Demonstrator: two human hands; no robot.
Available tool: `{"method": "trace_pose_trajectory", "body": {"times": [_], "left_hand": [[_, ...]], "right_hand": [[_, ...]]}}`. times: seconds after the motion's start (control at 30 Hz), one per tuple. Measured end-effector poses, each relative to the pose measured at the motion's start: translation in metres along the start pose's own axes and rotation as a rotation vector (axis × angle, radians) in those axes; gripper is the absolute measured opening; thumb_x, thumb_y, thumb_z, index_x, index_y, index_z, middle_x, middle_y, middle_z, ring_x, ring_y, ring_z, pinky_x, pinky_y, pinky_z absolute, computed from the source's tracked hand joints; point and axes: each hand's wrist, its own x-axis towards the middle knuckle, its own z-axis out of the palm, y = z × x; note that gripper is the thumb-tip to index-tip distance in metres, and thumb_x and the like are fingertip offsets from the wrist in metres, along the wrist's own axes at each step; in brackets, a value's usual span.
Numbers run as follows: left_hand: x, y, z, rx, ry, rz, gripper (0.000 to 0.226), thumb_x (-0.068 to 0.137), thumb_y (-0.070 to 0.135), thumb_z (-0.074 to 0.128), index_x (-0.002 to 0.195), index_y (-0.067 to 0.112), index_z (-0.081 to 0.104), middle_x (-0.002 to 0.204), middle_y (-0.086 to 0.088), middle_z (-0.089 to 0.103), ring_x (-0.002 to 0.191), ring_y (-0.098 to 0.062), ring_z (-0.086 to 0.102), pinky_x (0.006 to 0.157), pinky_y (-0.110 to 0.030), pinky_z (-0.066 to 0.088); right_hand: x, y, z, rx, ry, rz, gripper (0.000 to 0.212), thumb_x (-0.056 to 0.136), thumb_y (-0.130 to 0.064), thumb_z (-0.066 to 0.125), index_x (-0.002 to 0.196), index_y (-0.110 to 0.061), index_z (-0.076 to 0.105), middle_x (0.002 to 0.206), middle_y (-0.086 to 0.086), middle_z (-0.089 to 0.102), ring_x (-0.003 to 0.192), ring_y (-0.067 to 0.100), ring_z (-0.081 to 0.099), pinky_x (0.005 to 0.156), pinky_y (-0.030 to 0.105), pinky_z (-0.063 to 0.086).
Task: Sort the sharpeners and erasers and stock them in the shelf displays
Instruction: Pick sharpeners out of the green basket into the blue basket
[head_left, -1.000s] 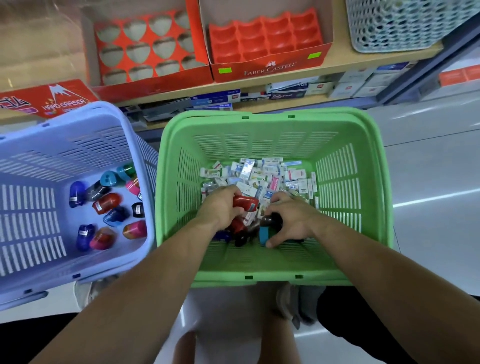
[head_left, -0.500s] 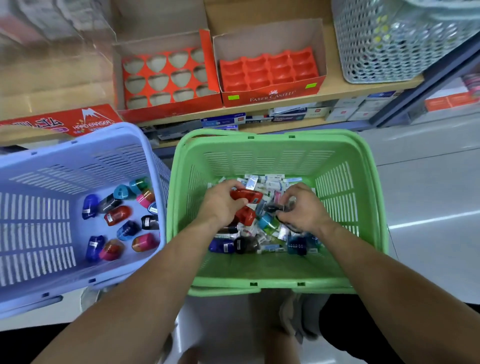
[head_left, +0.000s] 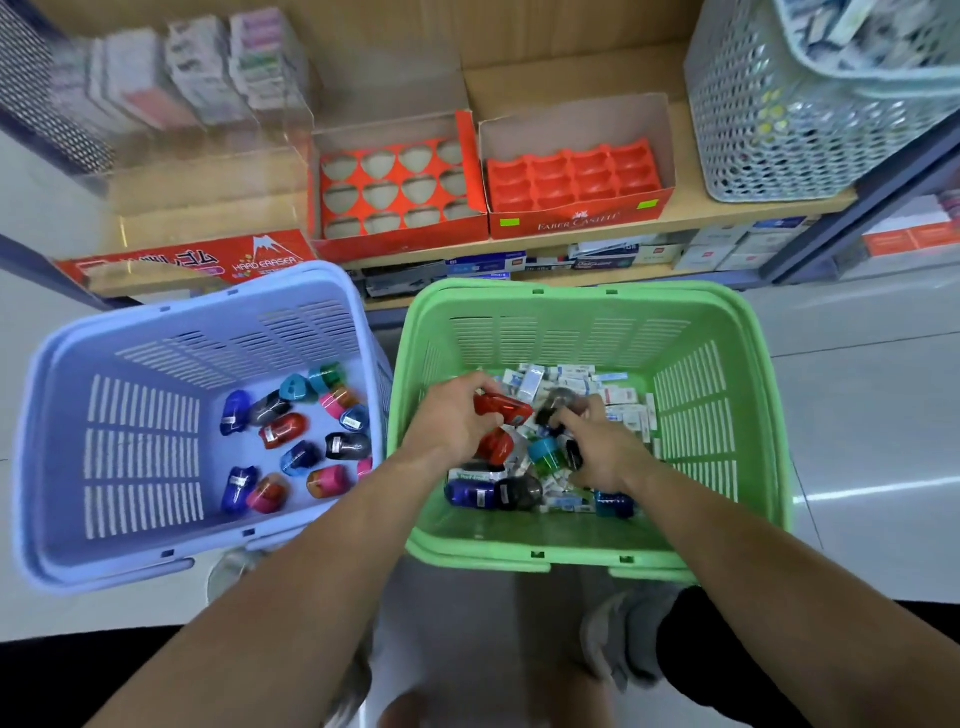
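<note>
**Both hands deep in the green basket, a sharpener in each**

Since half a second ago the view has tipped upward, so more of the shelf (head_left: 727, 208) shows at the top of the frame and both baskets sit lower. The hands have barely shifted over the pile.

The left hand (head_left: 452, 421), centre of the frame, is clenched around a red sharpener (head_left: 506, 408), which pokes out to the right of its fingers. The right hand (head_left: 602, 447), just beside it, curls its fingers around a black sharpener (head_left: 551, 415).

Both hands are inside the green basket (head_left: 571, 291), over a mixed heap. Small white boxed erasers (head_left: 618, 400) lie toward its far side. A second red sharpener (head_left: 496, 447), a teal one (head_left: 545, 452) and a dark blue one (head_left: 470, 493) lie nearer.

At the left of the frame the lavender basket (head_left: 156, 322) holds only sorted sharpeners (head_left: 283, 431) — blue, red, pink, teal and black — scattered on its floor.

On the shelf, upper centre, stand a red display box with cut-out holes (head_left: 395, 192) and, touching its right side, a Faber-Castell tray (head_left: 576, 176) with moulded slots. A grey mesh basket (head_left: 769, 119) fills the upper right, and a red eraser box (head_left: 208, 262) lies at the shelf edge, left of centre.
</note>
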Motion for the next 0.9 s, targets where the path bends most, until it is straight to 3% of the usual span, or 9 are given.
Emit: {"method": "trace_pose_trajectory", "body": {"times": [0.13, 0.27, 0.37, 0.47, 0.63, 0.73, 0.8, 0.9], "left_hand": [[0.004, -0.003, 0.003, 0.004, 0.021, 0.0, 0.026, 0.092, 0.02, 0.072, 0.115, 0.032, 0.066, 0.123, -0.003, 0.066, 0.102, -0.022, 0.066, 0.089, -0.036, 0.059], [0.005, -0.005, 0.004, -0.012, 0.017, -0.006, 0.027, 0.092, 0.02, 0.072, 0.116, 0.032, 0.065, 0.126, -0.004, 0.065, 0.107, -0.025, 0.066, 0.092, -0.041, 0.058], [0.004, -0.008, 0.005, 0.017, 0.019, 0.004, 0.026, 0.092, 0.02, 0.072, 0.115, 0.031, 0.066, 0.123, -0.002, 0.066, 0.103, -0.022, 0.066, 0.087, -0.033, 0.058], [0.006, -0.01, 0.007, 0.031, 0.022, -0.006, 0.027, 0.091, 0.02, 0.073, 0.115, 0.031, 0.066, 0.122, -0.002, 0.067, 0.104, -0.022, 0.065, 0.09, -0.033, 0.056], [0.013, -0.012, 0.012, -0.018, 0.023, -0.063, 0.029, 0.092, 0.018, 0.072, 0.118, 0.027, 0.065, 0.126, -0.005, 0.066, 0.107, -0.024, 0.064, 0.093, -0.036, 0.056], [0.018, -0.013, 0.016, -0.056, 0.013, -0.101, 0.033, 0.093, 0.017, 0.071, 0.123, 0.025, 0.064, 0.128, -0.006, 0.065, 0.107, -0.026, 0.065, 0.089, -0.043, 0.06], [0.02, -0.013, 0.016, -0.054, 0.009, -0.101, 0.031, 0.093, 0.018, 0.07, 0.122, 0.026, 0.064, 0.125, -0.004, 0.065, 0.102, -0.023, 0.063, 0.089, -0.044, 0.06], [0.022, -0.012, 0.013, -0.043, 0.027, -0.061, 0.027, 0.093, 0.018, 0.071, 0.117, 0.028, 0.064, 0.121, -0.003, 0.066, 0.099, -0.021, 0.063, 0.09, -0.04, 0.059]], "right_hand": [[0.003, 0.01, -0.003, 0.103, 0.108, 0.051, 0.074, 0.077, -0.002, 0.078, 0.137, -0.026, 0.042, 0.14, 0.002, 0.027, 0.082, 0.017, 0.06, 0.072, 0.031, 0.061], [0.001, 0.017, -0.002, 0.078, 0.106, 0.077, 0.057, 0.082, -0.015, 0.079, 0.129, -0.025, 0.048, 0.127, 0.003, 0.045, 0.093, 0.02, 0.06, 0.087, 0.034, 0.057], [-0.001, 0.015, 0.002, -0.032, 0.051, 0.062, 0.062, 0.079, -0.026, 0.082, 0.13, -0.026, 0.047, 0.123, 0.003, 0.056, 0.099, 0.024, 0.063, 0.092, 0.041, 0.055], [0.003, 0.01, 0.001, -0.058, 0.057, 0.061, 0.067, 0.075, -0.024, 0.085, 0.13, -0.028, 0.047, 0.119, 0.001, 0.061, 0.098, 0.024, 0.063, 0.091, 0.041, 0.056], [0.006, 0.019, 0.002, 0.03, 0.041, 0.076, 0.047, 0.08, -0.014, 0.079, 0.118, -0.028, 0.056, 0.106, -0.004, 0.06, 0.095, 0.017, 0.062, 0.089, 0.036, 0.057], [0.007, 0.022, 0.003, 0.048, 0.045, 0.036, 0.039, 0.086, -0.018, 0.074, 0.121, -0.024, 0.058, 0.108, -0.003, 0.055, 0.095, 0.017, 0.061, 0.092, 0.035, 0.056], [0.01, 0.018, -0.004, 0.154, 0.105, 0.007, 0.036, 0.092, -0.02, 0.067, 0.124, -0.018, 0.052, 0.112, 0.003, 0.049, 0.088, 0.017, 0.062, 0.082, 0.034, 0.058], [0.023, 0.014, -0.019, 0.18, 0.161, -0.034, 0.03, 0.091, -0.021, 0.066, 0.116, -0.022, 0.049, 0.114, 0.006, 0.048, 0.086, 0.02, 0.06, 0.071, 0.031, 0.051]]}}
